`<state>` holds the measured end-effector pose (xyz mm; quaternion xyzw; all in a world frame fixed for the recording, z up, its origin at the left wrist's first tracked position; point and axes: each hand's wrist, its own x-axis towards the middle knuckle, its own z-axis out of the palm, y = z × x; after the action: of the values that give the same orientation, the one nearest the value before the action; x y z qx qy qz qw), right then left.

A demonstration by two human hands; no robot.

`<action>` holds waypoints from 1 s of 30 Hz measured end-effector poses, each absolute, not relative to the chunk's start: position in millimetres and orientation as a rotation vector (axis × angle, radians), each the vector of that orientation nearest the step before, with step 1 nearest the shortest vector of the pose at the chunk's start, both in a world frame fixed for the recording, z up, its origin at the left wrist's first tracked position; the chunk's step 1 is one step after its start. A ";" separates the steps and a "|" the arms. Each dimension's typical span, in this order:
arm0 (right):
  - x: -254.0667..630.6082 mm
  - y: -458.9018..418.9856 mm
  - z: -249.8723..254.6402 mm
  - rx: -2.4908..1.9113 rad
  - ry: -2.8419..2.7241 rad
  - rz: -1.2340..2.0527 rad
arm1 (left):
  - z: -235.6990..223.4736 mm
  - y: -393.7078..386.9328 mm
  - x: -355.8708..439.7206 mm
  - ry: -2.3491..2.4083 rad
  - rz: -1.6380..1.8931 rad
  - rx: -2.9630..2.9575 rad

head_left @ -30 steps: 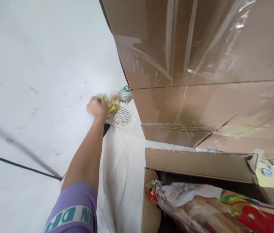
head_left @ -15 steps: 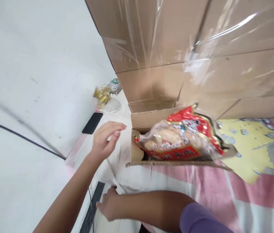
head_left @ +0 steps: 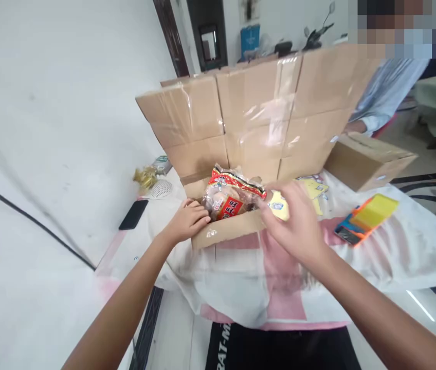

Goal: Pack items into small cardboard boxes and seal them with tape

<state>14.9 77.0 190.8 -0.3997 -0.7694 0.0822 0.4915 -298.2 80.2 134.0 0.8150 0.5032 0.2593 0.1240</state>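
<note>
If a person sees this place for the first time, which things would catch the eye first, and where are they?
Probably the shiny red packet first, lying in the small open box between the left hand and the blurred right hand. Next, perhaps, the tall cardboard wall behind it, then the bright yellow-and-orange object at right on the cloth.

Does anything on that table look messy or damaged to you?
A little. The red packet sits tilted, bulging above the rim of the small open box instead of lying flat inside. The yellow sheet behind has a ragged edge, perhaps torn, and the cloth is rumpled. I see no spill.
</note>
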 end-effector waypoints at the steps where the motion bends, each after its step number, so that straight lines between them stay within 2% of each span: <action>1: 15.1 98.0 196.9 -1.009 -1.986 0.191 | 131.7 78.4 -296.4 1.512 0.884 2.337; 4: -6.8 147.9 201.5 -1.149 -2.216 0.465 | 118.5 73.2 -289.4 1.735 1.397 2.096; 7: -35.2 170.6 194.9 -1.122 -2.261 0.648 | 96.1 70.9 -281.5 1.852 1.967 1.602; 10: -47.8 172.1 181.5 -1.042 -2.255 0.703 | 70.0 70.0 -275.1 1.772 2.268 1.126; 17: -35.4 156.7 140.9 -0.775 -2.023 0.849 | 18.6 73.6 -267.4 1.506 2.290 0.602; 23: -40.4 160.1 147.4 -0.728 -1.662 1.073 | -1.4 78.2 -272.6 1.419 2.223 0.506; 30: -51.7 187.7 144.0 -1.092 -2.078 0.707 | -4.2 73.9 -273.2 1.422 2.126 0.589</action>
<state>-51.7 187.7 144.0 -0.4191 -0.7977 0.2714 0.3382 -273.2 73.9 -4.2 0.2171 0.5239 0.7830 0.2556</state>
